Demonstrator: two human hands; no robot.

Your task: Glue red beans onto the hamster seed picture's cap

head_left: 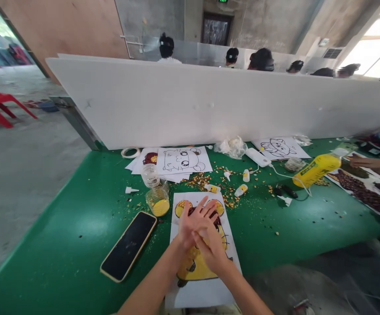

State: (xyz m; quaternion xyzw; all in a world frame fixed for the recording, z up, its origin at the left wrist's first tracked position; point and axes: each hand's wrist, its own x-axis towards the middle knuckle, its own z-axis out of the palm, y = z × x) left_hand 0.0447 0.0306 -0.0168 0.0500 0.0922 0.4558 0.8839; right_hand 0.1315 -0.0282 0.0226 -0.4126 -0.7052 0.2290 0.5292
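My left hand [192, 221] lies open over a printed cartoon-animal sheet [203, 291], fingers stretched toward the sheet's top. My right hand [213, 249] crosses over the back of the left, its fingers laid flat against it, and nothing shows in either hand. The picture's body is filled with yellow grains [193, 267] and its ears are yellow with dark filling between them. A small jar of yellow grains [158, 203] stands just left of the sheet, with a clear jar [150, 175] behind it.
A black phone [129, 245] lies left of the sheet on the green table [78, 227]. Behind are more drawings [183, 159], a tape roll [130, 152], small glue bottles [241, 190], scattered grains [206, 178], a yellow bottle [316, 169] and a white divider [209, 100]. Another person's arm [372, 162] works at the right.
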